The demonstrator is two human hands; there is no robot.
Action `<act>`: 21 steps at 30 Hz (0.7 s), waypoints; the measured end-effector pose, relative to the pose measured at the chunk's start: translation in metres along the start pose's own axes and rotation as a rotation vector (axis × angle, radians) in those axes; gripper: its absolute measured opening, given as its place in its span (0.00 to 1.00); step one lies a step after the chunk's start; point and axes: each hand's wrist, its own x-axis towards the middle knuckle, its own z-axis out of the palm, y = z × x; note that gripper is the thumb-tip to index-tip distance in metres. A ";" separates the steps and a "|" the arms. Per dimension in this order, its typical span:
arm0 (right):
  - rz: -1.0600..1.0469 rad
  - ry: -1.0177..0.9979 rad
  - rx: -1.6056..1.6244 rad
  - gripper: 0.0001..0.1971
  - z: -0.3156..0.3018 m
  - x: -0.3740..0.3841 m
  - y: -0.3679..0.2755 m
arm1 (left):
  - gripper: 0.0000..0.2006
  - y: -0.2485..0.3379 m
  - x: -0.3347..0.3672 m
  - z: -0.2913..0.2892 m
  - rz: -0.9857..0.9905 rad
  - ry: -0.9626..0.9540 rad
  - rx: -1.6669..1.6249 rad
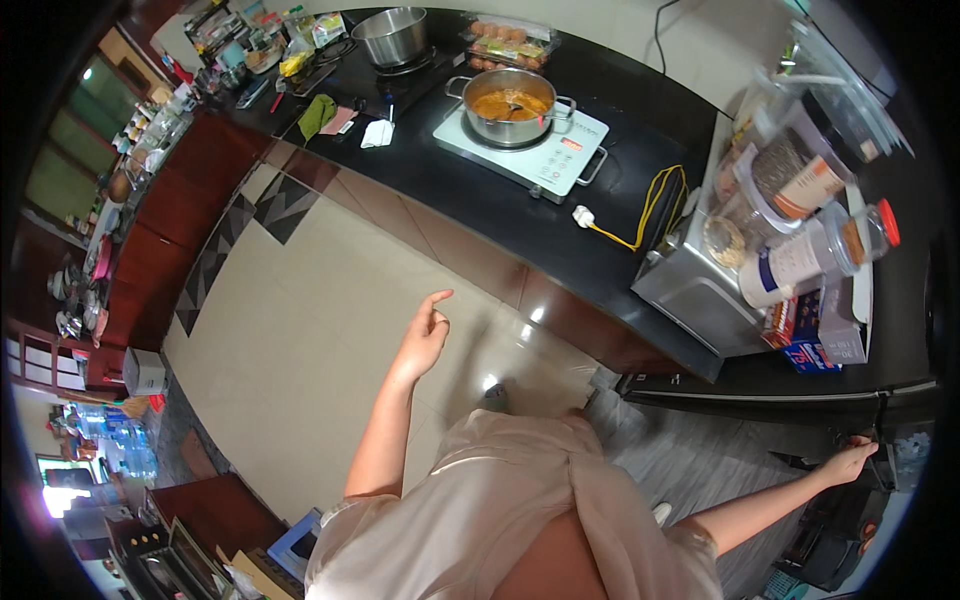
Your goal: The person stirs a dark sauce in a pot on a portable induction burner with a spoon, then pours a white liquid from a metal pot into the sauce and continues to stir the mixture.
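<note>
My left hand (pixel 424 338) is empty in mid-air above the pale floor (pixel 290 330), index finger extended, other fingers loosely curled. My right hand (pixel 848 462), fingers partly bent, is at the edge of a black appliance (pixel 750 397) standing to my right; I cannot tell whether it grips it. On the black surface (pixel 500 217) ahead, a steel pot (pixel 495 131) of orange-brown food sits on a white cooktop (pixel 556 172).

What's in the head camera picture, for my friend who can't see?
An empty, bare left hand is raised above beige floor tiles; the right hand stretches sideways. Ahead, a round steel pot of orange food sits on a flat white cooktop on a black counter.
</note>
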 end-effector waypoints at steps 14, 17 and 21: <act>0.392 -1.541 0.633 0.15 0.321 -0.365 -0.294 | 0.17 -0.024 0.159 -0.007 0.006 -0.199 -0.013; 0.851 -1.637 0.693 0.18 0.402 -0.409 -0.283 | 0.16 -0.025 0.192 -0.043 0.007 -0.188 0.055; 0.952 -1.644 0.580 0.21 0.444 -0.433 -0.289 | 0.15 -0.036 0.229 -0.107 -0.110 -0.105 -0.073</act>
